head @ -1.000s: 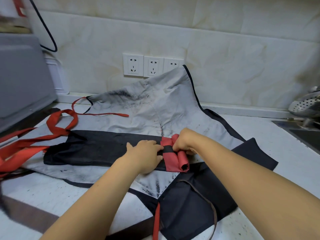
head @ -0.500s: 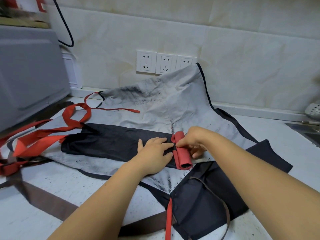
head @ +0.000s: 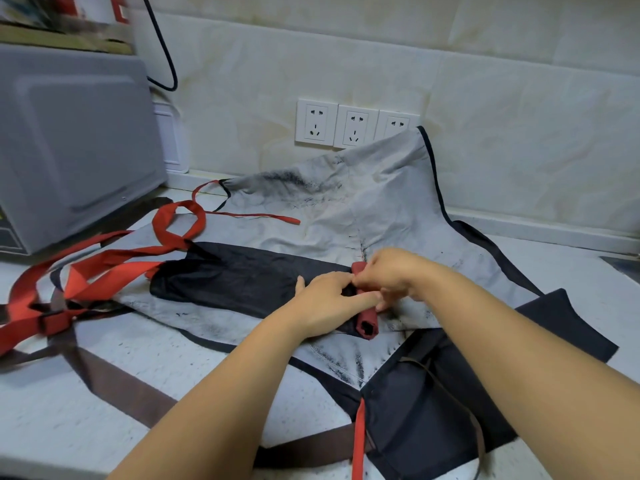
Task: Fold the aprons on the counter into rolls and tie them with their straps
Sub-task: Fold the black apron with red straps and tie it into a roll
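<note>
Pinching the red roll [head: 367, 320], right hand [head: 391, 275]; left hand [head: 325, 299] flat on the black apron [head: 242, 278] beside it.

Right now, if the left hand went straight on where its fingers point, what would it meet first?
The red roll, almost at once. The left hand points right across the dark apron, fingertips seemingly touching the roll; the right hand pinches it just beyond.
</note>
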Motion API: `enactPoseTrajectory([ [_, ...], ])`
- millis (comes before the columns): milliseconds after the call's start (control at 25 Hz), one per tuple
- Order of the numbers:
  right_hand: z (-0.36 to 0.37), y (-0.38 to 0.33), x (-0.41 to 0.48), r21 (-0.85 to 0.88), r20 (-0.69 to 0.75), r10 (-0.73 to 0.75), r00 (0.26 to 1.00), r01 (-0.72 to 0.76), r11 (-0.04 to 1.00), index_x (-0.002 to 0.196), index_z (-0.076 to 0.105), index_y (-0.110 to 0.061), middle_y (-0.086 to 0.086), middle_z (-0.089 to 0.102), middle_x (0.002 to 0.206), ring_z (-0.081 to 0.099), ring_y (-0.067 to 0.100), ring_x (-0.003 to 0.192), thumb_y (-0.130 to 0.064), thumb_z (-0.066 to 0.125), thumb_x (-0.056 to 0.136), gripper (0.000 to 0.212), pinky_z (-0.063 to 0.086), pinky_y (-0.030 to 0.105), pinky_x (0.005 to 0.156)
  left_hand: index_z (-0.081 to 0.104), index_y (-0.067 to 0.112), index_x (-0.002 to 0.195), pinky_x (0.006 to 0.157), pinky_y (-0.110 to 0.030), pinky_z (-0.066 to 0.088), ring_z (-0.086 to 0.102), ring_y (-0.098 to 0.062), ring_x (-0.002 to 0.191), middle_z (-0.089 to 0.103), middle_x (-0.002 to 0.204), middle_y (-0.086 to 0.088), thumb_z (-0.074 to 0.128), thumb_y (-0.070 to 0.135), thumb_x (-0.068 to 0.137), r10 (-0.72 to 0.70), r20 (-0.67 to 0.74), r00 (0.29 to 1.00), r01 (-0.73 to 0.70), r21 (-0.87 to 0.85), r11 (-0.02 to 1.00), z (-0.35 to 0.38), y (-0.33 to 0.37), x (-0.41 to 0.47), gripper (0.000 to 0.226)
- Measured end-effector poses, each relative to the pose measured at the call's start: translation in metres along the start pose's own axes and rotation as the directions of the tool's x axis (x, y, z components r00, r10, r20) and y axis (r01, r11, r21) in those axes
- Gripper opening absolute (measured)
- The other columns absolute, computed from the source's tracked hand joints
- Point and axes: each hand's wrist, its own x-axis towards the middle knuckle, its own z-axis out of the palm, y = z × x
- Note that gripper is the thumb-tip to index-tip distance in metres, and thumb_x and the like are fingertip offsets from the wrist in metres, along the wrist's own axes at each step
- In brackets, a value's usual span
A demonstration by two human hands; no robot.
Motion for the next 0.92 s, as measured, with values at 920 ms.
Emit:
enactPoseTrajectory([
  [920, -0.013, 0.032, 0.012, -0.4, -0.233, 0.028, 0.972, -0.122, 0.908, 0.11, 0.054, -0.004, 0.016, 0.061, 0.102, 0.059, 0.029, 0.083, -0.014, 0.054, 0.086, 0.025, 0.048, 0.031, 0.065, 0.042, 0.032, 0.145, 0.117, -0.039, 0.021, 0.024, -0.018, 0.144, 0.032, 0.156, 0.011, 0.048, 0.044, 0.099, -0.011, 0.006, 1.0, 0.008, 0.392, 0.92, -0.015, -0.011, 0.002, 0.048],
])
